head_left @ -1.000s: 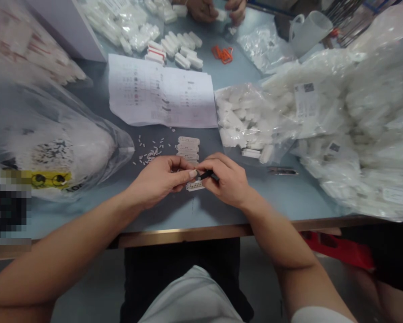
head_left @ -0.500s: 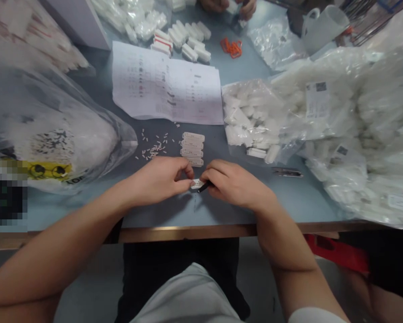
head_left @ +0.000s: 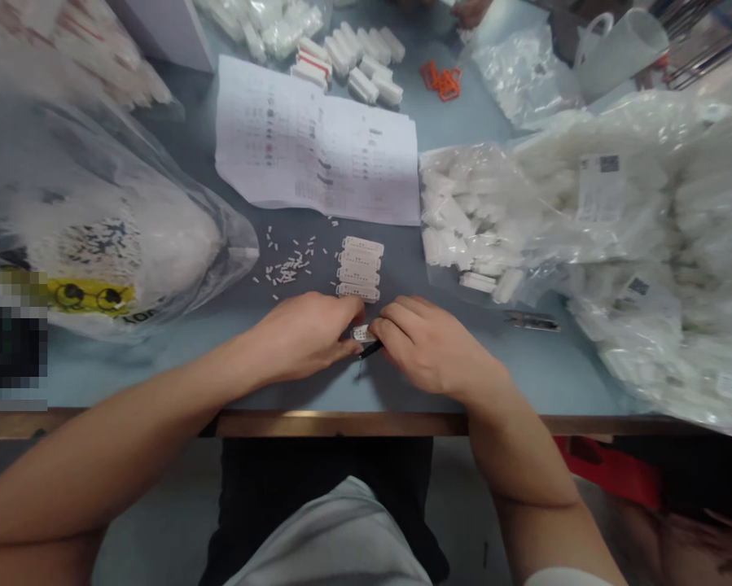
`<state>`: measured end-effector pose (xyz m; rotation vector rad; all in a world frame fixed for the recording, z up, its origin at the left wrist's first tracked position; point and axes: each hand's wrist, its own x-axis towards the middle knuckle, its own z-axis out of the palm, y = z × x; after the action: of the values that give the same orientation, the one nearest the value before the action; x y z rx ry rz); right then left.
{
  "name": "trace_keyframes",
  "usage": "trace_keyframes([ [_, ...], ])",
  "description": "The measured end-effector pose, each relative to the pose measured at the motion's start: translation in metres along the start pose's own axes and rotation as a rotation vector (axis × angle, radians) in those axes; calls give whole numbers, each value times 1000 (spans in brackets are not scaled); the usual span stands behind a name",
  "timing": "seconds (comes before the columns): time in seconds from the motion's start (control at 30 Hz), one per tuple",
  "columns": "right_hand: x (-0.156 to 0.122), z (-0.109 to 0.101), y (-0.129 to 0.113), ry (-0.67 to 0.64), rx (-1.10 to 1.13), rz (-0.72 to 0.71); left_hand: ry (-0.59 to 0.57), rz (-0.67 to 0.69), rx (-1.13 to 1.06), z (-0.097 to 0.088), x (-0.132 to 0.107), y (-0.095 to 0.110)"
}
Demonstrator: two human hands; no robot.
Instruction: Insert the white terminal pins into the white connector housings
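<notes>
My left hand [head_left: 304, 335] has its thumb and fingers curled around the left end of a small white plastic block with rows of holes [head_left: 361, 333]. My right hand [head_left: 430, 342] is closed on a thin black pen-like tool [head_left: 370, 350], whose tip points left, just below the block. Its curled fingertips are at the block's right end and hide part of it. Just beyond my hands, several flat white plastic pieces with slots [head_left: 361, 268] lie stacked in a row. Small white pins [head_left: 289, 267] are scattered left of them.
Printed sheets [head_left: 317, 155] lie behind the pieces. Clear bags of white parts [head_left: 481, 212] fill the right; another bag [head_left: 115, 236] stands left. Small snips [head_left: 532, 321] lie right of my hand. White blocks [head_left: 371, 77], orange clips [head_left: 442, 80] and a co-worker's hand [head_left: 471, 12] are farther back.
The view has shifted slightly, so the table's things sit farther right. My left thumb has moved down off the block's face, showing more of its holes. The black tool stays in my right hand.
</notes>
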<state>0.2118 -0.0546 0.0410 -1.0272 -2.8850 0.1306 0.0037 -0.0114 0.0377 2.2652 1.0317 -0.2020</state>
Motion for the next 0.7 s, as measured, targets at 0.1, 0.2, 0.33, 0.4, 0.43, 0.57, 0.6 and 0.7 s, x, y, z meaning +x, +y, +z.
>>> trace_keyframes([
  [0.1, 0, 2, 1, 27, 8, -15, -3, -5, 7, 1, 0, 0],
  [0.2, -2, 0, 6, 47, 46, -21, 7, -11, 0, 1, 0, 0],
  [0.33, -5, -4, 11, 52, 56, -61, 15, -18, -3, 1, 0, 1],
  [0.4, -5, -5, 11, 37, 31, -108, 11, -19, 0, 1, 0, 2],
  [0.43, -5, -5, 10, 29, 11, -128, 8, -20, 2, 1, 0, 2],
  [0.57, -4, -3, 9, 35, -38, -161, -4, -41, -12, 0, 1, 1],
  [0.6, -4, -2, 10, 53, -28, -157, -15, -41, -36, -2, 0, -1],
  [0.7, -6, 1, 16, 161, 38, -139, -29, -18, -180, -13, -2, -7],
])
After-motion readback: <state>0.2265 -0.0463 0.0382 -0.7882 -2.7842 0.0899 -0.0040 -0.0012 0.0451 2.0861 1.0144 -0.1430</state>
